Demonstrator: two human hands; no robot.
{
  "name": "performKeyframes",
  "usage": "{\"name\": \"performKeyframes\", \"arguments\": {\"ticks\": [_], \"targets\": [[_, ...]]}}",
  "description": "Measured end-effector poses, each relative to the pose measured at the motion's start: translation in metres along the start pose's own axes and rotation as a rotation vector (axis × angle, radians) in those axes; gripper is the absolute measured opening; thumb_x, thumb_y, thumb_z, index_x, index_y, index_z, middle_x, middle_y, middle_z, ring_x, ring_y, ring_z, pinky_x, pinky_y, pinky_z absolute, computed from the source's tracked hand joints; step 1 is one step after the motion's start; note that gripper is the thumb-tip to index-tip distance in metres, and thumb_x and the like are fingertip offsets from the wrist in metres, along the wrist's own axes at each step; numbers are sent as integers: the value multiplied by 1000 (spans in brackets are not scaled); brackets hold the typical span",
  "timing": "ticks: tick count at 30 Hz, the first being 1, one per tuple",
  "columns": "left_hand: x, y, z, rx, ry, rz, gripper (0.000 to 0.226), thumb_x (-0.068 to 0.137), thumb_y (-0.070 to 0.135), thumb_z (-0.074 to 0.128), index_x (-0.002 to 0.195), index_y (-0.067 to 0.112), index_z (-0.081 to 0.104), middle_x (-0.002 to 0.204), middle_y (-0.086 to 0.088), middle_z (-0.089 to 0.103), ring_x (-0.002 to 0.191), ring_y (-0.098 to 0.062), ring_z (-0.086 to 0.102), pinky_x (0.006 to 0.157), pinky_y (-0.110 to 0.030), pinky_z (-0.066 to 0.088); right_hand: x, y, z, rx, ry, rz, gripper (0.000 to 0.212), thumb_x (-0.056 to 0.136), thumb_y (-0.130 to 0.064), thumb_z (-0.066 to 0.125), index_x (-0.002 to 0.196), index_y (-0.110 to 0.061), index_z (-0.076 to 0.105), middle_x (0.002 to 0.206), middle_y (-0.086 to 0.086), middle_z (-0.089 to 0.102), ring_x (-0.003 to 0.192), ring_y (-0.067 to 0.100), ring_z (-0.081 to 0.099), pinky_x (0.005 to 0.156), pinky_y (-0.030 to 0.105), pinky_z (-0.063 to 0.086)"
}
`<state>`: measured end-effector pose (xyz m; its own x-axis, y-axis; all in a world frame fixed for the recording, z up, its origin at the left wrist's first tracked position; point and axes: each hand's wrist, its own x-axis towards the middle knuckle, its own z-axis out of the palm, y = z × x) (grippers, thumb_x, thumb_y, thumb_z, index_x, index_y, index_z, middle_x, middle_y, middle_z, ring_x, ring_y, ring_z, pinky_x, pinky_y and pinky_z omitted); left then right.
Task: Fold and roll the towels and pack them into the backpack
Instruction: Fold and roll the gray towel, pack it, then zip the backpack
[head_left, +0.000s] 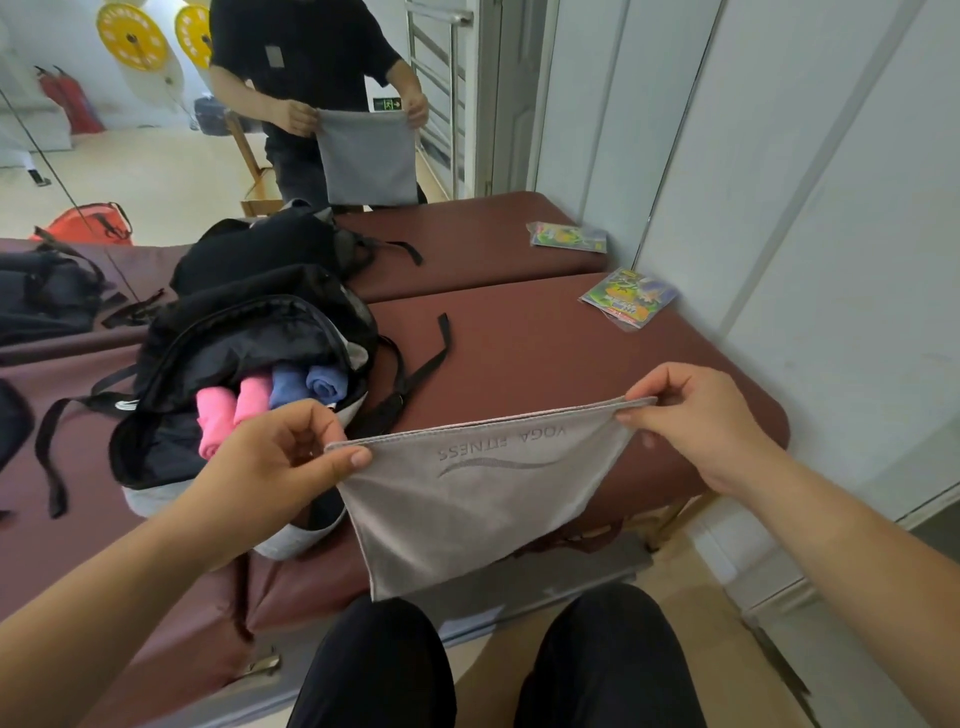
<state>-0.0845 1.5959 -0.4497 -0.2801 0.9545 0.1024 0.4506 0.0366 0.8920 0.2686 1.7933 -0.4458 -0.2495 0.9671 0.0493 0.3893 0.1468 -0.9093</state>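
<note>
I hold a grey towel (467, 499) printed "YOGA FITNESS" up in front of me, folded over and hanging down past the bench edge. My left hand (291, 457) pinches its top left corner and my right hand (696, 415) pinches its top right corner. To the left, a black backpack (249, 332) lies open on the maroon padded bench (545, 353). Inside it sit two rolled pink towels (223, 415) and two rolled blue towels (311, 384), side by side.
A mirror (156, 171) behind the bench reflects me, the towel and the backpack. A colourful plastic packet (628, 299) lies at the bench's far right by the white wall (831, 260). Backpack straps (431, 358) trail across the bench. My knees (493, 665) are below.
</note>
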Motion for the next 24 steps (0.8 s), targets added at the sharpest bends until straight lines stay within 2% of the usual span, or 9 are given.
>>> {"name": "performKeyframes", "arguments": {"ticks": [4,7,9,11,14,18,20,22,24], "targets": [[-8,1,0,34,-22,-11,48,65,59,82,82,17,66,69,-19,67,64,-46,66,66,-57,58,-8,6,-10,-78,-137,-32,35,72,3,88,85,-28,78,86,12,74,77,17,69,79,34,57],[-9,-4,6,94,5,-28,31,79,45,83,81,19,65,67,-16,69,67,-47,67,64,-55,60,-13,13,-19,-188,-368,9,36,81,-7,85,106,-32,79,99,-5,78,97,6,73,97,28,53],[-4,-5,10,75,34,-47,20,83,29,79,81,18,63,64,-15,68,61,-44,64,57,-44,57,-13,13,-23,-202,-445,1,22,88,-7,79,102,-24,82,98,0,80,96,16,75,94,33,56],[2,-5,12,51,22,-54,20,88,25,75,80,12,61,57,-9,64,48,-30,55,47,-29,49,-10,9,-26,-147,-444,18,12,91,-5,75,96,-14,81,91,10,79,82,27,76,82,35,60],[19,-3,11,-48,-6,-143,25,92,21,70,86,1,56,49,0,51,43,-14,41,39,-21,36,1,-4,-31,-107,-438,41,7,90,-3,75,95,-7,79,82,11,76,64,25,66,68,30,58],[65,-9,17,-8,28,-165,27,90,29,74,87,7,59,53,-10,57,45,-25,50,44,-29,45,45,-7,-16,-456,-401,-67,10,91,-9,74,94,-17,79,83,0,76,70,20,71,73,32,57],[93,-26,30,79,78,-202,24,91,26,76,87,9,61,60,-14,66,48,-24,65,47,-34,57,74,3,5,-703,-332,-132,6,89,-18,77,84,-21,75,81,-7,64,77,20,65,71,31,46],[119,-49,48,60,98,-294,22,91,22,76,90,6,60,69,-19,69,55,-28,73,54,-43,64,102,26,29,-743,-279,-53,7,87,-23,78,81,-22,74,77,-9,59,76,18,61,69,29,42],[143,-77,64,-9,108,-394,22,93,18,75,94,4,59,78,-23,69,61,-33,75,59,-50,65,126,56,52,-704,-238,83,9,86,-27,75,78,-23,73,72,-8,65,74,21,66,69,32,51]]}}
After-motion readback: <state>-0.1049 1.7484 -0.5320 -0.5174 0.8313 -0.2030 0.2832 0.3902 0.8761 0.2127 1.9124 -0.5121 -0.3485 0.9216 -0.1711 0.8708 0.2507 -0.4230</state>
